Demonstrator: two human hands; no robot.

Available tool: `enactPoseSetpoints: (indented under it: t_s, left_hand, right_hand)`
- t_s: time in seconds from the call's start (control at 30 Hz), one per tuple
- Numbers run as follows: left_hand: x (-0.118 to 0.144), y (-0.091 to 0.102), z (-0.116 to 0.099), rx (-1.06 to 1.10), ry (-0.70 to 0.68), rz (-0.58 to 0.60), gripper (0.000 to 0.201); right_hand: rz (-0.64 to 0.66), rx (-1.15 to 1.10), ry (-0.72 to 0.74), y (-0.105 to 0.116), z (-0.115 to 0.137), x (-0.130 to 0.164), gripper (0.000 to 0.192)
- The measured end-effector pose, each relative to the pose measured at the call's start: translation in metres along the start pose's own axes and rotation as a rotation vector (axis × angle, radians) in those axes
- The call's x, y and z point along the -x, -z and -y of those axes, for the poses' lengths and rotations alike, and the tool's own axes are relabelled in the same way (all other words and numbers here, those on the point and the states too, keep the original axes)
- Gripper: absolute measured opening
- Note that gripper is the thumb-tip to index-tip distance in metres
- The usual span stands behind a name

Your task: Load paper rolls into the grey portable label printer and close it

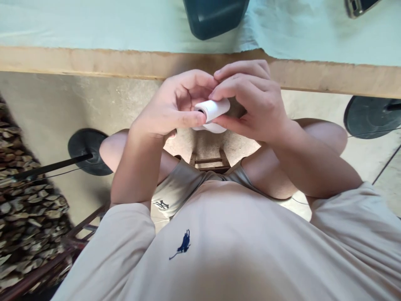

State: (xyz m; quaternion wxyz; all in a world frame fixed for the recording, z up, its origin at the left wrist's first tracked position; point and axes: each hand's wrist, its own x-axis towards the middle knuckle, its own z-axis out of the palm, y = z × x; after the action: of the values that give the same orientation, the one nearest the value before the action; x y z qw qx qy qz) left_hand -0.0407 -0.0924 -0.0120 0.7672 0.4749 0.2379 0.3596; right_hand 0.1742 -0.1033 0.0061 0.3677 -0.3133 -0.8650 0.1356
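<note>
A small white paper roll [216,108] with a dark hole at its near end is held between my two hands, just in front of the table edge. My left hand [173,102] curves around its left side, the thumb pressed to the end by the hole. On the other side, my right hand [258,100] pinches the roll with thumb and fingertips, the index finger on top. A loose white piece [214,127] shows under the roll; whether it is the roll's own tail I cannot tell. Fingers partly hide the roll's far side.
On the table's pale green cloth [94,25] stands a dark, smooth-sided object [216,21], with part of a phone-like device [360,6] at the far right. The wooden table edge [94,62] crosses ahead. Round black bases [86,146] and stacked firewood [34,200] are below.
</note>
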Motion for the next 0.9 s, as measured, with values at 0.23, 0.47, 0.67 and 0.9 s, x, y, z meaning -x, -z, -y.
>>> enactPoseSetpoints:
  t_s: [0.23,0.47,0.67,0.9]
  left_hand:
    - [0.002,0.001,0.009,-0.325,-0.256,-0.111,0.027]
    - [-0.004,0.000,0.008,-0.219,-0.334,-0.122,0.030]
    - [-0.001,0.002,0.007,-0.196,-0.178,-0.120,0.036]
    - [-0.001,-0.008,0.002,-0.211,-0.206,-0.183,0.024]
  right_hand:
    - [-0.025,-0.009,-0.103,-0.005,-0.001,0.001,0.036]
    - [0.122,-0.651,-0.557,-0.002,0.002,-0.006,0.048]
    - [0.123,-0.772,-0.675,-0.005,0.004,-0.007,0.035]
    - [0.055,-0.916,-0.704,-0.003,0.007,-0.011,0.036]
